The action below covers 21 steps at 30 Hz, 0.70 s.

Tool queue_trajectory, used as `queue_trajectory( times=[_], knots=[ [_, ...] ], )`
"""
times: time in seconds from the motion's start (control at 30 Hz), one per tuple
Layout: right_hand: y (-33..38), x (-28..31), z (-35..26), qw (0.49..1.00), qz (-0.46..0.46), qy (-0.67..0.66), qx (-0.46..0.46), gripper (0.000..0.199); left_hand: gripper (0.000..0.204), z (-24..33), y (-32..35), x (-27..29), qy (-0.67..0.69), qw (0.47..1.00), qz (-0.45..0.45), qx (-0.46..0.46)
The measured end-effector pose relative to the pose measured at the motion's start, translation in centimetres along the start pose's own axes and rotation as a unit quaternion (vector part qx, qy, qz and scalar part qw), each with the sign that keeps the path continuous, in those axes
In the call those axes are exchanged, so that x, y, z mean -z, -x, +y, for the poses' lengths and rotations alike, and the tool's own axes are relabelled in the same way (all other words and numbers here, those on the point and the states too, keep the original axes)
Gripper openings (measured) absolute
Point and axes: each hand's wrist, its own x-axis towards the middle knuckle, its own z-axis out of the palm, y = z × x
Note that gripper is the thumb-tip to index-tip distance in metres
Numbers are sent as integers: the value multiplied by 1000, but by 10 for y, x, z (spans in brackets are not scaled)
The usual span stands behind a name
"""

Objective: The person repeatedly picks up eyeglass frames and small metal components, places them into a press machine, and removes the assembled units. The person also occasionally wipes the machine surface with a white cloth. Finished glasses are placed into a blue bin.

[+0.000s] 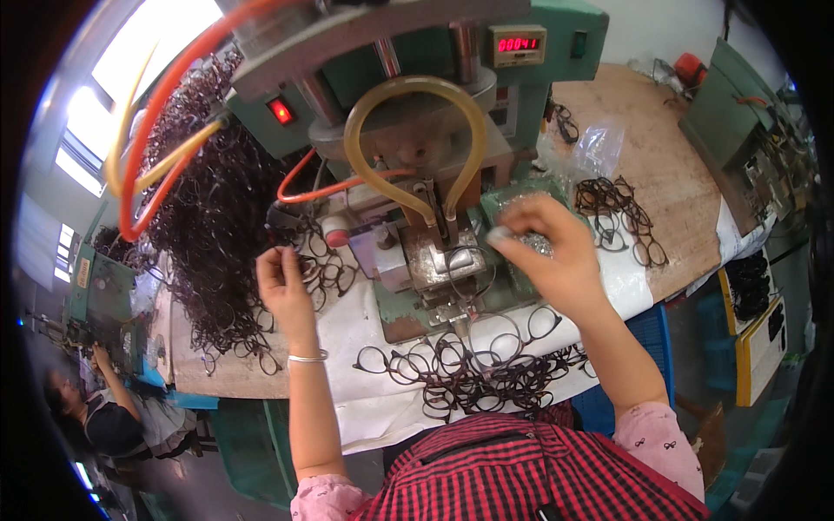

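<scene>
Head cam: L hand [285, 285] bunched, fingertips together nr loose specs frames [334, 276]; can't tell if one's gripped. R hand [566, 265] blurred, thumb & fingers apart, R of metal fixture [432, 267]. Round specs frame [494, 276] sits at fixture; dark pile of frames [469, 378] in front, on white sheet [369, 417].

Straight before you, on the bench [669, 165], stands the press [408, 130], with a heap of frames [213, 200] to its left. A pile of frames [486, 373] lies on the sheet [347, 395], between you and the press. Your left hand [284, 282] is beside the heap; your right hand [556, 252] is over the press's right side. Right of that lies a cluster of frames [618, 213], a bag [598, 150] behind it. At far right is another machine [725, 117]; at far left, a co-worker [117, 421].
</scene>
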Motion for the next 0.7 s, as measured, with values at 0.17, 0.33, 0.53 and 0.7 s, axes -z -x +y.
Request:
queue_trajectory(
  times=[0.17,0.33,0.53,0.7],
  knots=[
    [-19,-29,11,1000,4,30,-6,37,8,-5,48,3,153,982,-1,110],
    [-19,-36,29,1000,-8,-16,4,51,8,50,44,-2,268,961,-4,66],
    [-5,-52,25,969,-15,-236,-66,56,12,133,12,-48,216,960,-127,-121],
    [21,-36,11,993,-12,-118,15,50,19,129,34,-43,185,953,-154,-182]
  ],
)
